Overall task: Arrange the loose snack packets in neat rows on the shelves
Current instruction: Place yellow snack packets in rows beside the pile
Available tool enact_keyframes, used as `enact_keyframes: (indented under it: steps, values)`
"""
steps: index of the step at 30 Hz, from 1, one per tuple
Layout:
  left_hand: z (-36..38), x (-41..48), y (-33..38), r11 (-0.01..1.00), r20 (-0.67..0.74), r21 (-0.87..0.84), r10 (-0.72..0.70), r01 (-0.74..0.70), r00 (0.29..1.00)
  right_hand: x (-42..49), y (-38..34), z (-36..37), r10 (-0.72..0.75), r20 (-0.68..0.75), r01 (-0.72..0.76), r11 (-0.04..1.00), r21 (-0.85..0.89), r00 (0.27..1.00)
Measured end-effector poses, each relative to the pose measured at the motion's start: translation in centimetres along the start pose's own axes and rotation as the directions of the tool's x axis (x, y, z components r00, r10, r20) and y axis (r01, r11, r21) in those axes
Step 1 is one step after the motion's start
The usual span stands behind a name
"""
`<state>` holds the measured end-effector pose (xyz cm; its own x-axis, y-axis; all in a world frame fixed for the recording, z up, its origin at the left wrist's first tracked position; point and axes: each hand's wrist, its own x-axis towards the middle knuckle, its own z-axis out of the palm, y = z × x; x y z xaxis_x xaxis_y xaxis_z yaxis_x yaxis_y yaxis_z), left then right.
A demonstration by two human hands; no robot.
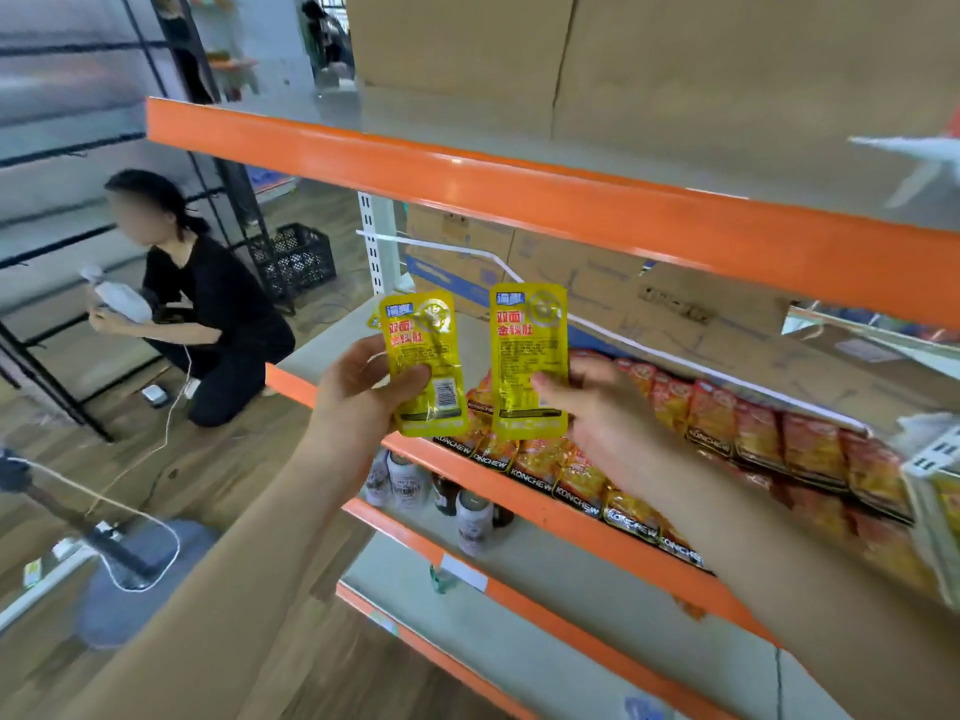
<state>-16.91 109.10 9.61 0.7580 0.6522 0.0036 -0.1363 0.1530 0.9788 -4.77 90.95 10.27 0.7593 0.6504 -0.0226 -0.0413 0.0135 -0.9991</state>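
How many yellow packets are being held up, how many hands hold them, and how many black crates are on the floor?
Yellow packets: 2 (left packet, right packet)
Hands holding them: 2 (left hand, right hand)
Black crate: 1
Total: 5

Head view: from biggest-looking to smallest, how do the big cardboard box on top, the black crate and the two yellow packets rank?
1. the cardboard box
2. the left packet and right packet, which look alike
3. the crate, though only distance makes it look smaller than the packets
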Motion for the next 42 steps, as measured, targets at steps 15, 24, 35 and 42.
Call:
enact_keyframes:
  steps: [15,24,35,42]
  values:
    - [1.8,-9.4,0.3,0.995,0.304,-0.002,-0.094,0.099,0.948,-15.1,-0.7,-1.3,-0.035,-0.177,0.103,0.915,0.390,0.984]
    - [5.4,-16.5,-1.1,0.913,0.559,-0.216,-0.175,0.345,0.811,-25.3,-0.2,-3.9,-0.005,-0.232,0.095,0.921,0.378,0.973]
    - [9.9,-21.7,-0.3,0.783,0.706,-0.255,-0.250,0.568,0.662,-31.7,-1.6,-6.5,0.030,-0.256,0.094,0.883,0.459,0.966]
    - [13.7,-22.8,-0.6,0.823,0.645,-0.151,-0.338,0.547,0.686,-33.2,-1.1,-10.9,0.042,-0.250,0.116,0.804,0.583,0.967]
